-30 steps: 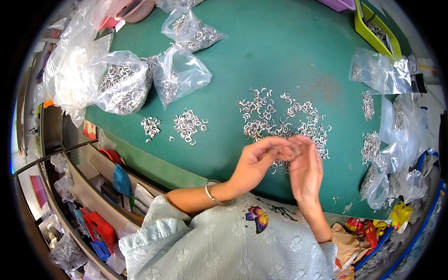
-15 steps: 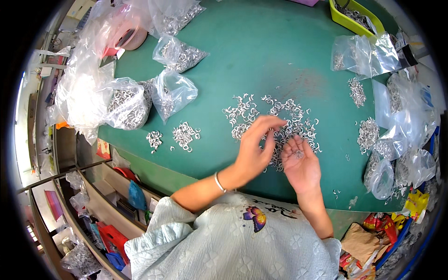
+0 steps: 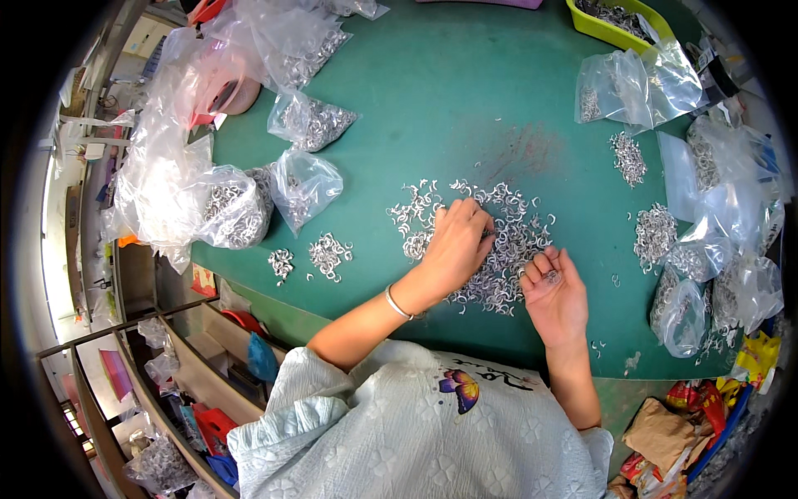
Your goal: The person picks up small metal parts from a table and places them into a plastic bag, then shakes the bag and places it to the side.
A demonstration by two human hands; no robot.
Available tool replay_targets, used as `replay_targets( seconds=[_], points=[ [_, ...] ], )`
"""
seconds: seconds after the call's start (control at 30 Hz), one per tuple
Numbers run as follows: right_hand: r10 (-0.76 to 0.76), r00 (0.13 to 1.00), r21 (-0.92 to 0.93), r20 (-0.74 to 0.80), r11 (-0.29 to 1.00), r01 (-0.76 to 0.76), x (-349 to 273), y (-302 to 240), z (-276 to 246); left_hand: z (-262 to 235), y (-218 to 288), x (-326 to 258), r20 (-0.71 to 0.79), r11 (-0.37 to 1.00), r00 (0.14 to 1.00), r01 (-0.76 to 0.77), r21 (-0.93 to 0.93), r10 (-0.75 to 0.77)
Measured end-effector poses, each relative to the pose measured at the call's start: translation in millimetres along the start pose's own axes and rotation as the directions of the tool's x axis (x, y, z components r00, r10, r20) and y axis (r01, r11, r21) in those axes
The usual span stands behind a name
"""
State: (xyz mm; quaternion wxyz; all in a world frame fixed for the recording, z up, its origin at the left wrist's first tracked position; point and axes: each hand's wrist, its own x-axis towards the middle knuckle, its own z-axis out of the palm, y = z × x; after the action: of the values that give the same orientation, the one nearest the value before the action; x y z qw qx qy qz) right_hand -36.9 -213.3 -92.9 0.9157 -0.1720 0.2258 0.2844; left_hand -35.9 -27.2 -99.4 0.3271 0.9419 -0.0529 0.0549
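A loose pile of small silver metal rings (image 3: 519, 224) lies spread on the green table (image 3: 465, 100). My left hand (image 3: 457, 245), with a thin bracelet (image 3: 397, 303) at the wrist, rests palm down on the pile. Its bent fingertips are in among the rings, and its grip is hidden. My right hand (image 3: 553, 291) is just right of the pile near the table's front edge. It is palm up and cupped, with a few rings held in its curled fingers.
Two small heaps of rings (image 3: 330, 252) lie left of the pile. Clear plastic bags of rings (image 3: 303, 187) crowd the left side, and more bags (image 3: 632, 83) and heaps (image 3: 657, 233) the right. A yellow-green tray (image 3: 619, 33) stands at the back right. Cluttered shelves (image 3: 208, 399) sit below left.
Both hands were together over the near edge of the pile. My left hand has since reached forward onto the pile, and my right hand has drawn back to the right, palm up.
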Motion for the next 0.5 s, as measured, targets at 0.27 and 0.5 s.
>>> replay_targets(
  seconds=[0.27,0.5],
  points=[
    [0.044,0.999,0.037,-0.021,0.998,-0.043,3.2,-4.4,1.2,-13.7,2.0,-8.2,-0.019,0.994,1.000,0.006,-0.109,-0.008],
    [0.047,0.998,0.026,-0.030,0.999,-0.046,6.0,-5.8,0.4,-21.1,2.1,-14.2,-0.082,0.994,0.996,-0.028,-0.105,0.019]
  ],
)
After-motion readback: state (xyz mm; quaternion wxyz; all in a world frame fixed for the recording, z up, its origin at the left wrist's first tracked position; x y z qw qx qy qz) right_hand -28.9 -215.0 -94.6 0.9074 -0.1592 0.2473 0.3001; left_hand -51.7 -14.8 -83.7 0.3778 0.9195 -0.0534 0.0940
